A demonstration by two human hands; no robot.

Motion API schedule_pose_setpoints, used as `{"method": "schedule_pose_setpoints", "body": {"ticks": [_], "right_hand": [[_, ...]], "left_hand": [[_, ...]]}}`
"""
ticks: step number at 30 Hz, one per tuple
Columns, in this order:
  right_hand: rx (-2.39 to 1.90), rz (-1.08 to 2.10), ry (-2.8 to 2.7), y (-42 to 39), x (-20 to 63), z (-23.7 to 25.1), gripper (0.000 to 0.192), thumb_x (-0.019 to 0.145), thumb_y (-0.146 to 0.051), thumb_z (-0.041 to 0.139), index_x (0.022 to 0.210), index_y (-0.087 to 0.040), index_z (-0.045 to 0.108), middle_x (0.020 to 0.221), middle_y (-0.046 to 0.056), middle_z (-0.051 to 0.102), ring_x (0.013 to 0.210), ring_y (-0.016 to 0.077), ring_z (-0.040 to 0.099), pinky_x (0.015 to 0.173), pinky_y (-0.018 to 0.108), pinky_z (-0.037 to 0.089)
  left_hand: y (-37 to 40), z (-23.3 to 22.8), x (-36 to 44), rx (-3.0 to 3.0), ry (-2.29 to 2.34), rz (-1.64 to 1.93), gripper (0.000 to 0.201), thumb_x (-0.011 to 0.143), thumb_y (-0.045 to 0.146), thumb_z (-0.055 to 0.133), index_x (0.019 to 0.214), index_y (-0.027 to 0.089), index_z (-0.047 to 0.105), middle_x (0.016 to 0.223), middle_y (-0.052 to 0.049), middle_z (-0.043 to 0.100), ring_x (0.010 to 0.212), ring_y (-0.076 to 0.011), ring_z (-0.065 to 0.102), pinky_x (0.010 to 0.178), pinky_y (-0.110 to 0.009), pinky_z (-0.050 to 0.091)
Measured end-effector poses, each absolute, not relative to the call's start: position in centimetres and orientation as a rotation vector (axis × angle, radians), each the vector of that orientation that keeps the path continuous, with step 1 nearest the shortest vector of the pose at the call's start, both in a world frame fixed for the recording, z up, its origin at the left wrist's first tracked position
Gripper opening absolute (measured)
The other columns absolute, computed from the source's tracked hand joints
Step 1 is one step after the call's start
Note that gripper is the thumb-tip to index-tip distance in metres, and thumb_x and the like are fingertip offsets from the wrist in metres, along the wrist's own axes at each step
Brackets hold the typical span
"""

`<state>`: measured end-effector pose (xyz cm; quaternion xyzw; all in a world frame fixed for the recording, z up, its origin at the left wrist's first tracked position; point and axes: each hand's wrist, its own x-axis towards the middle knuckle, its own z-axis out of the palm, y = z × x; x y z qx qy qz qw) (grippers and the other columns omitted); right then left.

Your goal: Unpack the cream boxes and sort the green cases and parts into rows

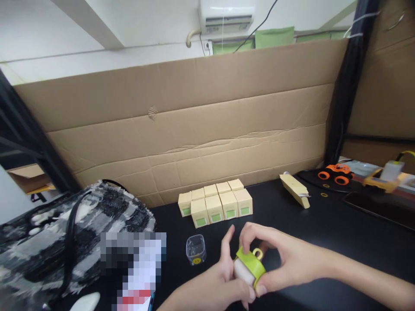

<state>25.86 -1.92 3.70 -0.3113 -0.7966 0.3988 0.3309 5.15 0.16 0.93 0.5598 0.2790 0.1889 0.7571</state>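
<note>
A small lint roller point(244, 273), a white roll in a lime-green curved holder with a yellow-green loop, is between both hands at the front of the table. My left hand point(223, 280) grips its lower left side, thumb at the bottom and index finger raised. My right hand point(282, 255) pinches the green holder from above and the right; some of its fingers are hidden. Left of the hands, a clear plastic cover point(196, 250) with a yellow smiley sticker rests on the black tabletop. Behind them, several cream boxes point(214, 209) with green labels stand in two rows.
An opened cream carton point(295, 189) lies at the back right. Farther right are an orange toy truck point(337, 173), yellow rings and a yellow toy vehicle point(379, 179). A shaggy black-and-grey bag point(87, 224) takes up the left side. A cardboard panel point(194, 129) walls off the back.
</note>
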Motion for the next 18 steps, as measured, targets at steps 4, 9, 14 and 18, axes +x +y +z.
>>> {"method": "schedule_pose_setpoints", "body": {"ticks": [4, 9, 14, 18], "right_hand": [[-0.867, 0.788, -2.185, -0.9, 27.7, 4.8, 0.036, 0.072, -0.032, 0.077, 0.096, -0.021, 0.053, 0.095, 0.0, 0.054, 0.087, 0.0159, 0.052, 0.077, 0.028, 0.047], [-0.986, 0.733, -2.144, 0.3, 29.3, 5.3, 0.032, 0.077, -0.033, 0.072, 0.099, -0.022, 0.052, 0.096, 0.001, 0.055, 0.09, 0.0181, 0.054, 0.082, 0.031, 0.046], [-1.036, 0.698, -2.057, 0.8, 29.5, 3.7, 0.028, 0.08, -0.034, 0.069, 0.097, -0.022, 0.051, 0.093, 0.0, 0.053, 0.088, 0.0178, 0.053, 0.082, 0.032, 0.045], [-1.05, 0.717, -2.052, 0.7, 29.6, 2.8, 0.028, 0.081, -0.034, 0.068, 0.097, -0.021, 0.049, 0.093, 0.001, 0.053, 0.087, 0.0178, 0.053, 0.08, 0.032, 0.045]], "left_hand": [[1.2, 0.9, 5.9, 1.246, 0.56, 0.465, 0.11, 0.066, 0.024, 0.056, 0.142, 0.005, -0.021, 0.059, 0.008, 0.054, 0.047, -0.0102, 0.043, 0.052, -0.026, 0.041], [1.3, 2.2, 5.7, 1.925, 0.966, 0.598, 0.044, 0.081, 0.026, 0.051, 0.121, 0.016, 0.036, 0.083, -0.001, 0.056, 0.067, -0.0136, 0.051, 0.065, -0.029, 0.043], [2.3, 3.8, 6.2, 2.473, 1.24, 0.5, 0.019, 0.074, 0.017, 0.053, 0.091, 0.012, 0.059, 0.1, -0.016, 0.06, 0.099, -0.0343, 0.051, 0.088, -0.049, 0.039], [3.1, 3.3, 6.3, 2.517, 1.283, 0.411, 0.033, 0.07, 0.016, 0.055, 0.1, 0.007, 0.065, 0.1, -0.019, 0.066, 0.104, -0.039, 0.052, 0.093, -0.053, 0.039]]}}
